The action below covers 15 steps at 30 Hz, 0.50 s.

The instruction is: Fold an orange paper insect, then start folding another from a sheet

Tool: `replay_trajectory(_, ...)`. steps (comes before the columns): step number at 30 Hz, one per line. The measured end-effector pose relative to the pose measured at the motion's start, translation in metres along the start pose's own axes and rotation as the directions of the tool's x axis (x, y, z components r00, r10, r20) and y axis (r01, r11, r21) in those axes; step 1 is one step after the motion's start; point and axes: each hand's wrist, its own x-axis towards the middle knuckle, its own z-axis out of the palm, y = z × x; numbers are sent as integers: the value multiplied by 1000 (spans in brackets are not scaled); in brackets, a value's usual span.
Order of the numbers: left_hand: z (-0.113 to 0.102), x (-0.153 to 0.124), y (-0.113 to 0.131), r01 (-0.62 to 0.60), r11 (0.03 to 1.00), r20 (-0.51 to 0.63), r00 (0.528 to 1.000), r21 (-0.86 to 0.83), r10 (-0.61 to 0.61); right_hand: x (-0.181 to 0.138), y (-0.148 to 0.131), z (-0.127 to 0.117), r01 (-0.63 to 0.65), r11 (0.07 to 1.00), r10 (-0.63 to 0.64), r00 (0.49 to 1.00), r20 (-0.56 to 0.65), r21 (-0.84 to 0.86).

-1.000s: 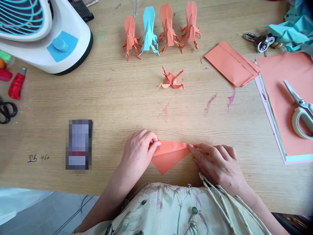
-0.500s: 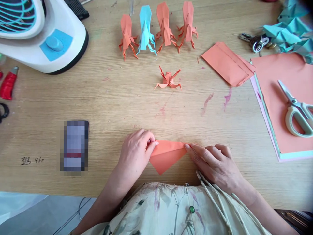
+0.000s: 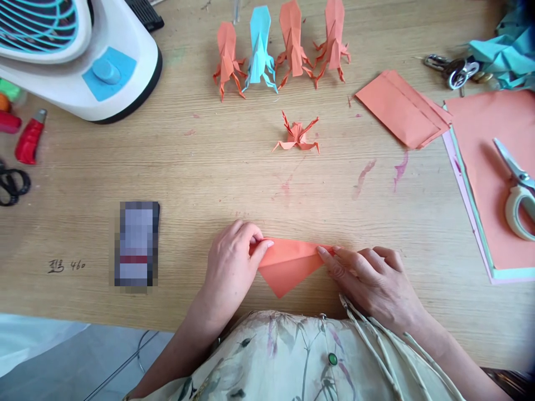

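A folded sheet of orange origami paper (image 3: pixel 288 267) lies on the table's near side, its long edge at the top and one corner pointing toward me. My left hand (image 3: pixel 236 259) pinches its left end between thumb and fingers. At the right end, my right hand (image 3: pixel 368 278) holds the edge with thumb and forefinger pressed on the paper. Beyond the hands sits a small folded orange paper figure (image 3: pixel 296 136) with thin bent legs. Farther back stand several orange paper figures (image 3: pixel 291 39) and a light blue one (image 3: pixel 259 47) in a row.
A phone (image 3: pixel 136 243) lies left of my hands, with a white fan (image 3: pixel 125 67) behind it. Folded orange packets (image 3: pixel 399 108) lie at the back right, beside coloured sheets (image 3: pixel 480 195) with scissors (image 3: pixel 520 200) on top. Black-handled scissors (image 3: pixel 14 184) are far left.
The whole view has shifted, so things appear a little farther right. My right thumb and forefinger have changed place slightly along the paper's edge; both hands still hold it.
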Motion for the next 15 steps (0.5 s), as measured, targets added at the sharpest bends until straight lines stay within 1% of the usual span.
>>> replay_trajectory(3, 4, -3, -2, -53, 999, -58, 997, -3, 53, 0, 0, 0, 3, 1000, -3, 1000, -10, 2)
replay_trajectory(5, 6, -6, -2, -147, 988, -74, 986, 37, 149, 0, -1, 0, 6, 1000, -6, 1000, -18, 1)
replay_trajectory(9, 6, -12, 1, -334, 931, -113, 929, 144, 351, 1, -1, 1, -3, 1000, 3, 1000, -30, 7)
replay_trajectory(11, 5, -16, 4, -438, 877, -104, 880, 196, 463, 1, -2, 2, -7, 1000, 7, 999, -31, 8)
replay_trajectory(12, 4, -17, 6, -503, 833, -79, 844, 228, 531, 1, -2, 2, -9, 1000, 9, 1000, -30, 5)
replay_trajectory(15, 7, -19, 9, -689, 653, 55, 700, 316, 712, 2, -2, 2, -11, 1000, 11, 1000, -25, 6)
